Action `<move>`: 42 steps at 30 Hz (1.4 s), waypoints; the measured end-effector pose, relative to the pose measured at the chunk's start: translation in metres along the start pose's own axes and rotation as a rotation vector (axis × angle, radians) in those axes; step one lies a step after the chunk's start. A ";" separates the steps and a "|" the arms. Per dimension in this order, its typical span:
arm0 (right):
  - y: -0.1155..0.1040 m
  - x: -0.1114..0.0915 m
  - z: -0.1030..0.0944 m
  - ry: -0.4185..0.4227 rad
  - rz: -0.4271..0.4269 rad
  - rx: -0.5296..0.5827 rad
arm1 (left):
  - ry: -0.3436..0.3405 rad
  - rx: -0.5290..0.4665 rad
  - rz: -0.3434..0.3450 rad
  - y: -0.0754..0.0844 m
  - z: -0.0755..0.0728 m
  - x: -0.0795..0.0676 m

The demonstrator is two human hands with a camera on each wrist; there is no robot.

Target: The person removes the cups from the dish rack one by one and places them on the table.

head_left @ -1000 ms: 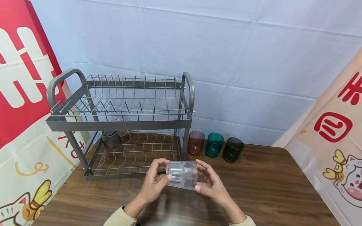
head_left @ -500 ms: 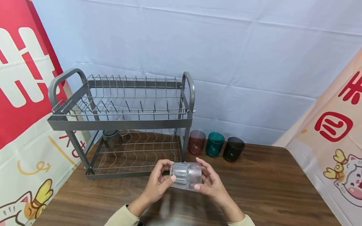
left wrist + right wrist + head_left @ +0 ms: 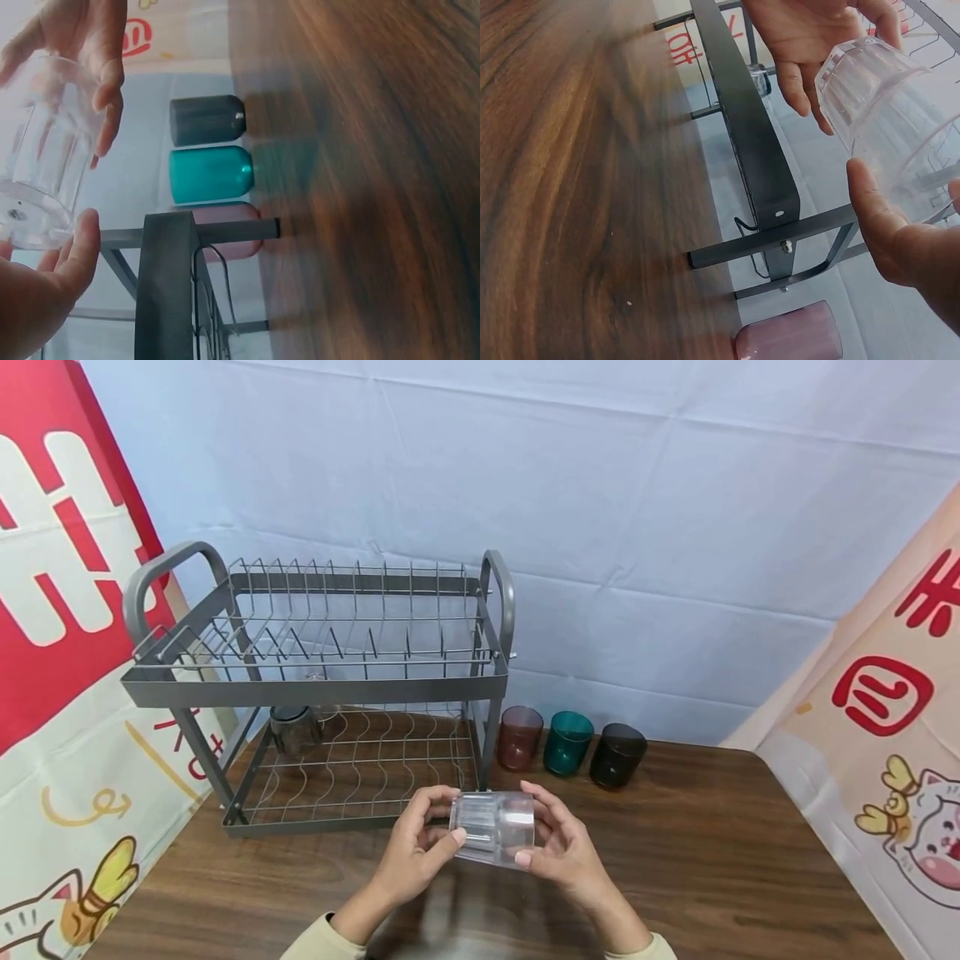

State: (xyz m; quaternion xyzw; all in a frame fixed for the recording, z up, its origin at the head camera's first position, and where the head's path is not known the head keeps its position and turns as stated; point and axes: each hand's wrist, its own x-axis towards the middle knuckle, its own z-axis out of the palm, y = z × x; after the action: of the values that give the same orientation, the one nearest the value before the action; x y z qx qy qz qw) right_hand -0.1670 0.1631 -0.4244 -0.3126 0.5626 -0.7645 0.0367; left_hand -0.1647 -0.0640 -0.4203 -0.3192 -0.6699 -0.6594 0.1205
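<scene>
A clear drinking glass with a fluted lower half lies sideways in the air above the table, between both hands. My left hand grips its base end, thumb on the near side and fingers behind. At the smooth rim end, my right hand holds it between thumb and fingers. In the left wrist view the thick base of the glass faces the left fingers. The right wrist view has the right thumb against the glass near its wide mouth.
A grey two-tier dish rack stands at the left; its lower tier holds a dark glass and a clear glass behind it. A pink cup, a green cup and a black cup line the table's back edge.
Both hands stay on the glass. It has shifted slightly to the right since a second ago, with the left hand following; over the last half second it has hardly moved.
</scene>
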 end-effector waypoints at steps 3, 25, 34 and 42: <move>0.001 -0.001 -0.001 -0.026 -0.024 0.002 | -0.004 0.070 -0.010 -0.006 -0.003 -0.003; -0.031 -0.003 -0.029 0.103 0.155 -0.426 | -0.191 0.781 0.005 0.004 -0.052 0.002; -0.031 0.006 -0.037 0.127 0.183 -0.636 | -0.274 0.880 -0.116 0.011 -0.069 0.007; -0.031 0.016 -0.043 0.131 0.187 -0.854 | -0.240 0.942 -0.166 0.010 -0.087 0.014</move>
State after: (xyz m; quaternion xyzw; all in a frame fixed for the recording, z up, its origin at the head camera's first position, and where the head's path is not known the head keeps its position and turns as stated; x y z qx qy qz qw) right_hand -0.1933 0.2035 -0.3975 -0.1985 0.8550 -0.4751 -0.0626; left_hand -0.1922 -0.1450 -0.3952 -0.2492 -0.9275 -0.2510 0.1207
